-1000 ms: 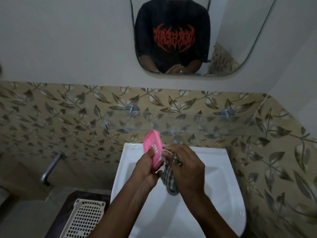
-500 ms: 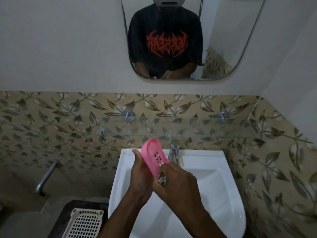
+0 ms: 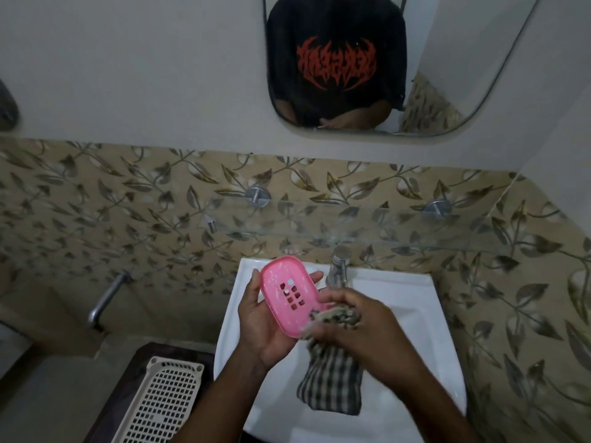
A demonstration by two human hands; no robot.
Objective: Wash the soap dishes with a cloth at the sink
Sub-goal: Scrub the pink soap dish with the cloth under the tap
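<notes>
A pink soap dish [image 3: 289,294] with several drain holes lies tilted in my left hand [image 3: 265,327], its inside facing up, above the white sink [image 3: 425,318]. My right hand [image 3: 364,327] grips a bunched checked cloth [image 3: 332,382] and presses it against the dish's near right edge. The rest of the cloth hangs down into the basin. White soap smears show on the inside of the dish.
A chrome tap [image 3: 339,266] stands at the back of the sink under a glass shelf [image 3: 383,231]. A cream perforated basket [image 3: 160,404] sits on a dark stand to the left. A wall tap [image 3: 107,295] sticks out at the left. A mirror [image 3: 447,75] hangs above.
The dish has turned from edge-on to lying flatter with its inside up. My right hand with the cloth has slid to the dish's lower right edge. The camera has tilted down.
</notes>
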